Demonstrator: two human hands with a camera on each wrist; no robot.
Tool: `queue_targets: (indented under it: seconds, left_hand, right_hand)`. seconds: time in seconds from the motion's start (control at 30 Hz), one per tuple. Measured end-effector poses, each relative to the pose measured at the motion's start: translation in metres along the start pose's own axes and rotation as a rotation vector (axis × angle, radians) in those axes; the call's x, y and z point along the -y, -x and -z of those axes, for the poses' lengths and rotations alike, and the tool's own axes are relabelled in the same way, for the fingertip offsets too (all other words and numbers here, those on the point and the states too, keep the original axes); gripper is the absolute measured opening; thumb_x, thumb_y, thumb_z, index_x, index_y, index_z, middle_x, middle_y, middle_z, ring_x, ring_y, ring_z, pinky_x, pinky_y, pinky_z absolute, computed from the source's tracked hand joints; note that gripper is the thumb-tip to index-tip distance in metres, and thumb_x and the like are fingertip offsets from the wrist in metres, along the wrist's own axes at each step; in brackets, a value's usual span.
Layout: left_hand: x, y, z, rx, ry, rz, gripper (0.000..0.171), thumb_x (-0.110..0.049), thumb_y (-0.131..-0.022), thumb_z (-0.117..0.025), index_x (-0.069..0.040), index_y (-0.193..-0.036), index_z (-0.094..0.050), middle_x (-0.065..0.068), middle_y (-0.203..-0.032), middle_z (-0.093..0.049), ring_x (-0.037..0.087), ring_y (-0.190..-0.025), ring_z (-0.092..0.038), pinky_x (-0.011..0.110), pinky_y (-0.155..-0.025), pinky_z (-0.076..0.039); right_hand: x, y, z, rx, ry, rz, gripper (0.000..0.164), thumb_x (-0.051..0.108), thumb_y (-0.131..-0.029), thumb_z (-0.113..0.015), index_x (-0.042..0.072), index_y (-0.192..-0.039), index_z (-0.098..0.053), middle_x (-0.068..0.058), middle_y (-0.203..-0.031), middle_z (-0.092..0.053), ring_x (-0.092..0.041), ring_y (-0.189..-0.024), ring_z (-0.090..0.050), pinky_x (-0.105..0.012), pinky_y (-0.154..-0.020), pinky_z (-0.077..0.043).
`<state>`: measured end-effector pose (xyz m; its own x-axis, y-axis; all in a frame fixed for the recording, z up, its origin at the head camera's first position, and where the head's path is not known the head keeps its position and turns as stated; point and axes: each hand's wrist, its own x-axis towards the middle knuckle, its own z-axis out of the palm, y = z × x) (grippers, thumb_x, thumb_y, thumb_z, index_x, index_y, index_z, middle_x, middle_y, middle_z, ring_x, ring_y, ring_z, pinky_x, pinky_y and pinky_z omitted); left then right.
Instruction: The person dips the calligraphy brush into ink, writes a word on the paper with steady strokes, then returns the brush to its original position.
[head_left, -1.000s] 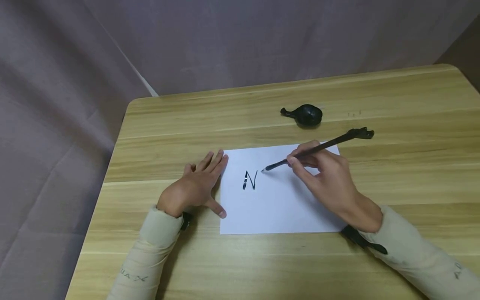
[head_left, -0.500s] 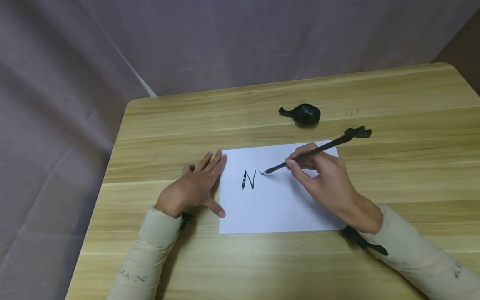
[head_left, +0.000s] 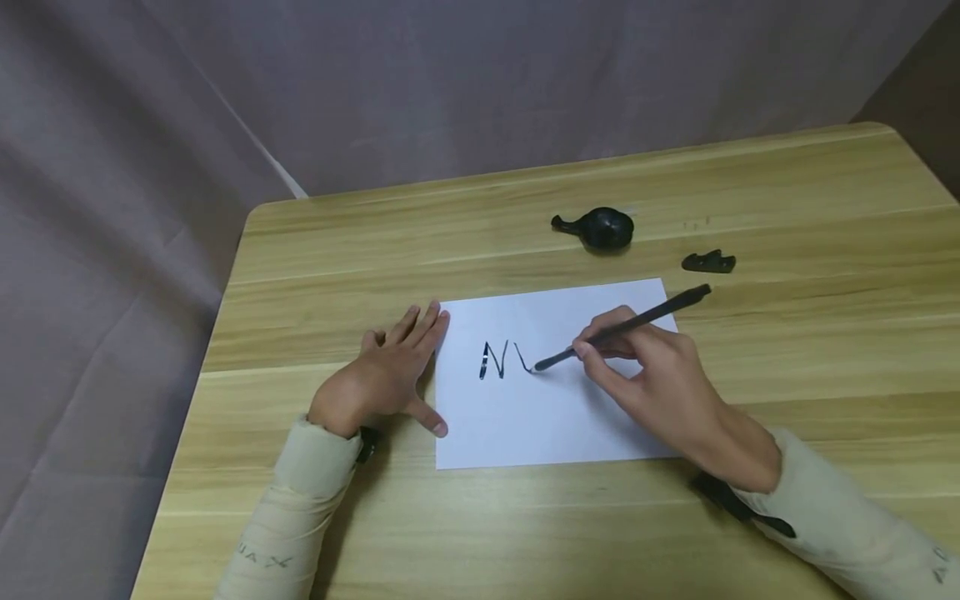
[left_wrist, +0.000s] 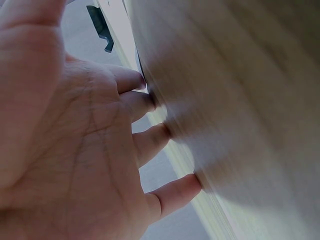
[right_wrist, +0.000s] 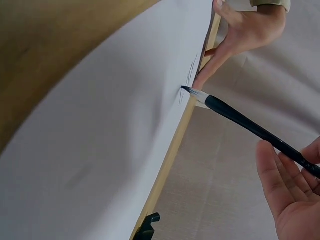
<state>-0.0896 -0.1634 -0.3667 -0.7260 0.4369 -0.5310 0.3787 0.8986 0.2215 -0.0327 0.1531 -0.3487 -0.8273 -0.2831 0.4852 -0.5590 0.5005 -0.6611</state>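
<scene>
One stroke longer than before; brush lower on paper.

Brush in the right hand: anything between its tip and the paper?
Nothing visible: the brush, gripped by the right hand, touches the paper with its tip. The left hand lies at the paper's left edge, away from the tip; the black gourd-shaped thing sits beyond the far edge.

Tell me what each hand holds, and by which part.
The right hand holds the brush by its handle, above the bristles. The left hand holds nothing.
</scene>
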Motion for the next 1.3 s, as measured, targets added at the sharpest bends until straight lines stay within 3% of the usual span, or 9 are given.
queue_targets:
  seconds: [0.63,1.2,1.3]
  left_hand:
    - [0.001,0.000,0.000,0.002,0.014,-0.001,0.159,-0.067,-0.062,-0.094,-0.018,-0.170,0.011,0.002,-0.176,0.021,0.030,-0.163,0.015,0.076,-0.118,-0.014]
    - [0.002,0.000,-0.001,-0.006,0.030,-0.004,0.159,-0.065,-0.061,-0.095,-0.018,-0.170,0.010,0.001,-0.176,0.021,0.029,-0.163,0.015,0.073,-0.119,-0.013]
    - [0.001,0.000,0.000,-0.002,0.023,-0.001,0.158,-0.065,-0.062,-0.095,-0.018,-0.170,0.010,0.001,-0.176,0.021,0.030,-0.163,0.015,0.073,-0.120,-0.013]
  right_hand:
    - [0.001,0.000,0.005,0.000,0.037,0.012,0.020,-0.013,-0.086,-0.078,-0.004,-0.101,-0.068,-0.009,-0.097,-0.074,-0.022,-0.091,-0.078,-0.012,-0.084,-0.054]
    - [-0.017,-0.017,0.003,-0.074,0.044,-0.002,0.017,-0.010,-0.091,-0.075,-0.008,-0.105,-0.066,-0.013,-0.098,-0.075,-0.027,-0.091,-0.078,-0.008,-0.087,-0.051]
    - [-0.016,-0.017,0.005,-0.097,0.037,-0.007,0.019,-0.011,-0.091,-0.075,-0.009,-0.107,-0.065,-0.014,-0.099,-0.074,-0.022,-0.093,-0.077,-0.009,-0.089,-0.051]
